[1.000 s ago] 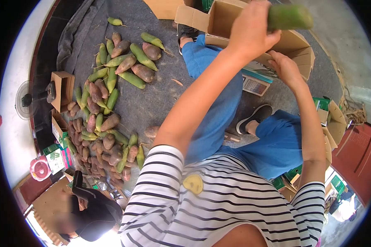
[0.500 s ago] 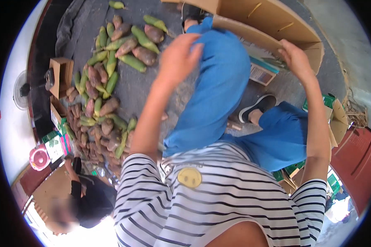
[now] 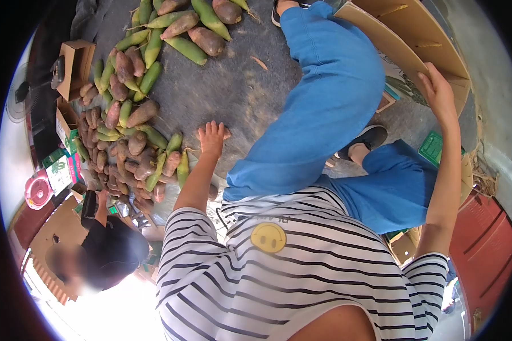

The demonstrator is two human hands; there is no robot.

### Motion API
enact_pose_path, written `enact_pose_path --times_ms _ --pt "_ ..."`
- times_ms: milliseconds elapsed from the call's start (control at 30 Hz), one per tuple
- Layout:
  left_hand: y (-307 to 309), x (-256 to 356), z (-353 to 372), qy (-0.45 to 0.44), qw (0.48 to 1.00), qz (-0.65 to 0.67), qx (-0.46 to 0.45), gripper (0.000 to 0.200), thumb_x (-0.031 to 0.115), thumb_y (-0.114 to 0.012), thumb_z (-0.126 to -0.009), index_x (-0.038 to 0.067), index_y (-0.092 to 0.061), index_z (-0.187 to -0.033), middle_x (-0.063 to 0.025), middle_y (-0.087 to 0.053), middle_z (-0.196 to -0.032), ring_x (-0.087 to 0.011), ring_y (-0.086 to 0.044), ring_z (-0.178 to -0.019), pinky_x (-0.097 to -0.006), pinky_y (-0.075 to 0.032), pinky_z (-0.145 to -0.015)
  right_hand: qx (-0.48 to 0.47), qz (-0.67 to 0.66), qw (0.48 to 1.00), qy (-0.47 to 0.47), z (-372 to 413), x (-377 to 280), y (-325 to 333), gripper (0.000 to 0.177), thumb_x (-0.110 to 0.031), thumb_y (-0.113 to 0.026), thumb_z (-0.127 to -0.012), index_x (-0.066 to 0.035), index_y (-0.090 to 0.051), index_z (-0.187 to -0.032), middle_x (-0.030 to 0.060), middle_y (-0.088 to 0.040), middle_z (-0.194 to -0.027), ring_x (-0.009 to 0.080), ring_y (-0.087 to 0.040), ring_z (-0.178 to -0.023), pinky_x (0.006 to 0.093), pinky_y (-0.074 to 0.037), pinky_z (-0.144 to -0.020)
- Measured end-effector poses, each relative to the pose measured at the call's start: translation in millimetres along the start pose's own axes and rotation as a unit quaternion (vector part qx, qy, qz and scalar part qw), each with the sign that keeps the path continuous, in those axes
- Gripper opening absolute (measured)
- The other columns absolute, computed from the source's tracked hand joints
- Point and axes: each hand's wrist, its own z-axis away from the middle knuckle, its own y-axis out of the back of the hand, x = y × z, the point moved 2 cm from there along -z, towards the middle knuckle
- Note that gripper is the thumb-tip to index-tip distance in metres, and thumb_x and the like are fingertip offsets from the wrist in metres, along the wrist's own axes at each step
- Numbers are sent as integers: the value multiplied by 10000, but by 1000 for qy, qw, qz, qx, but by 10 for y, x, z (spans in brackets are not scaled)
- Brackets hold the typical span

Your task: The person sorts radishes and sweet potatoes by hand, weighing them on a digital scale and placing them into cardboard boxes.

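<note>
A dark ground sheet [image 3: 242, 99] carries a heap of green and reddish-brown roots [image 3: 145, 116] along its left side. An open cardboard box [image 3: 401, 42] stands at its far right; the right hand [image 3: 441, 96] holds the near wall's rim between its fingers. Right of the heap, the left hand [image 3: 211, 142] covers most of a single root [image 3: 227, 134], fingers slightly spread; whether they grip it, I cannot tell.

Cardboard box [image 3: 389, 42] matt; green vegetables [image 3: 188, 51] smooth (slight sheen); trousers [image 3: 330, 85] matt cloth.
</note>
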Motion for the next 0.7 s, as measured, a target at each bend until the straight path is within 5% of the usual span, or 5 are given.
enact_pose_path --times_ms 100,200,500,600,700 --pt "-134 -9 -54 30 996 -11 -84 536 142 -599 -795 145 -415 -1299 -83 -468 -1268 -267 -409 -1209 -540 -322 -938 -2 -18 1000 -17 11 -71 15 179 -172 -530 -921 -73 -520 -1071 163 -589 -936 308 -574 -839 337 -452 -758" --pt "-172 -65 -224 60 972 30 -225 492 170 -626 -791 146 -459 -1253 -83 -470 -1265 -286 -393 -1228 -576 -298 -975 9 -24 1000 -8 -7 -54 -13 175 -171 -523 -928 -76 -521 -1075 154 -583 -925 281 -569 -818 319 -448 -758" --pt "-216 -29 -440 91 939 61 -325 548 271 -705 -751 119 -491 -1232 -90 -511 -1257 -295 -478 -1182 -553 -351 -955 -6 0 1000 -17 -14 -41 13 184 -171 -526 -923 -76 -522 -1080 169 -592 -948 335 -577 -866 351 -452 -757" --pt "142 -41 -533 209 889 229 -336 674 395 -765 -664 64 -515 -1195 -159 -565 -1180 -308 -546 -1126 -458 -435 -913 -2 1 1000 -10 -13 -47 15 192 -171 -529 -918 -80 -521 -1088 170 -593 -956 349 -574 -871 368 -452 -752" --pt "-132 -1 -596 296 816 454 -201 823 497 -786 -586 -8 -510 -1174 -212 -595 -1106 -316 -595 -1054 -402 -480 -860 13 11 1000 -2 -6 -20 9 189 -165 -528 -913 -81 -517 -1081 168 -592 -959 356 -571 -881 386 -449 -748"
